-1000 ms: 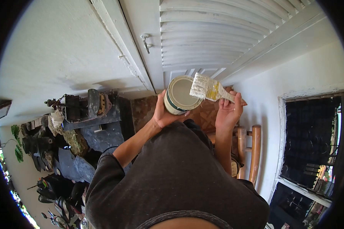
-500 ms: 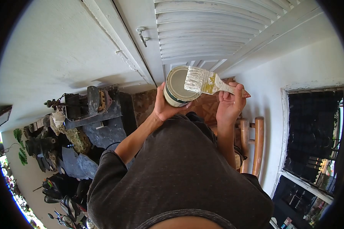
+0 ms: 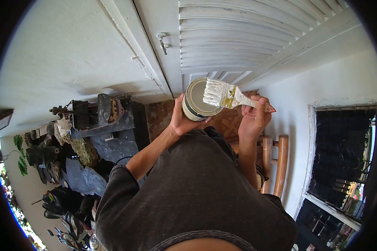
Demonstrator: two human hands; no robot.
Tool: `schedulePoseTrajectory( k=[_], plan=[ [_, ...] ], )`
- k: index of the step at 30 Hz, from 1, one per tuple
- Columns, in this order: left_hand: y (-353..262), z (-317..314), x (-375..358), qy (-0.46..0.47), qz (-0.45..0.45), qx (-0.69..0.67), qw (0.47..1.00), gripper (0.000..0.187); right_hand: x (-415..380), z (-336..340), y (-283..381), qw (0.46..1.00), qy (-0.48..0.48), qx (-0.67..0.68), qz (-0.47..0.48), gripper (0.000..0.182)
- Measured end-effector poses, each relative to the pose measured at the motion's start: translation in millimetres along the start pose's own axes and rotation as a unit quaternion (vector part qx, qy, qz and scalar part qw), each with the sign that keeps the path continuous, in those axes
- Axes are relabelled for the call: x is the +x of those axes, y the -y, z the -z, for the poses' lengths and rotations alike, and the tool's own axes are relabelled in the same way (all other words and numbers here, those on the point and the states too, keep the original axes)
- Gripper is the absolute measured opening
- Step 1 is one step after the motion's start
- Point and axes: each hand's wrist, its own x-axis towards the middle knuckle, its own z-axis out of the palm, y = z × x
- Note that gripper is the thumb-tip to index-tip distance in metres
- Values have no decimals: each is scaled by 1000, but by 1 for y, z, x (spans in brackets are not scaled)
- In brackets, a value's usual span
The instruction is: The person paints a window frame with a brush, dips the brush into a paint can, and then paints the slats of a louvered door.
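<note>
In front of my chest, my left hand [image 3: 183,119] is wrapped round the side of a paint can [image 3: 191,113] with pale paint inside. My right hand [image 3: 254,115] grips the wooden handle of a paintbrush [image 3: 228,95]. White paint coats the brush's bristles, and a yellowish band shows on its ferrule. Bristles point left and overlap the can's opening in this view. Ahead stands a white louvered door [image 3: 226,39] with a metal handle [image 3: 162,42] on its left side.
To the left, a dark slab [image 3: 113,144] carries a model boat [image 3: 96,115] and rocks. Motorcycles [image 3: 73,228] stand at the lower left. Wooden rails [image 3: 280,165] of a piece of furniture rise at my right, near a white-framed window [image 3: 337,154]. Brown tiles [image 3: 159,119] cover the floor.
The can and brush sit slightly lower in the view, still in my hands. The door and its handle have shifted a little right and down as the camera moved.
</note>
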Motion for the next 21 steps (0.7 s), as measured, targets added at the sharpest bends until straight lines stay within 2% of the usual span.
schedulePoseTrajectory(
  k=[5,8,11,14,17,21],
  plan=[
    [-1,-3,-3,-1,-15,17,1000,74,6,-4,3,998,24,-57,27,30],
    [-4,2,-3,6,-13,19,1000,73,8,-10,13,987,75,-130,54,28],
    [-5,4,-3,-5,-22,33,999,74,7,-14,10,992,60,-109,25,27],
    [-4,-7,-5,-39,-34,31,998,76,13,-10,-3,998,46,15,-43,25],
    [-7,-6,-3,-9,-25,5,1000,69,12,-14,-4,988,-40,82,-122,22],
    [-9,-10,1,8,-21,-5,1000,68,14,-10,-13,966,-100,161,-177,20]
  ],
)
